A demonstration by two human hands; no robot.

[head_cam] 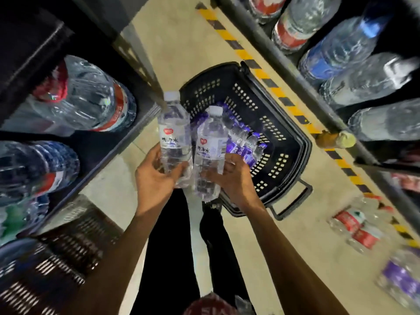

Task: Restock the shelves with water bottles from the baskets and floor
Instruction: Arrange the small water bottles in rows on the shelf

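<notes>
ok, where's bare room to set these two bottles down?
Bare floor between left shelf and basket; another patch between basket and the red-label bottles on the floor. Crowded: right shelf and the basket's inside, packed with purple-label bottles.

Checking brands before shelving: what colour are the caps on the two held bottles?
Both white: left bottle's cap, right bottle's cap. Head view.

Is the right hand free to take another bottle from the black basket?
Probably not: the right hand grips a bottle. The black basket itself lies open below, nothing covering its purple-labelled bottles.
</notes>
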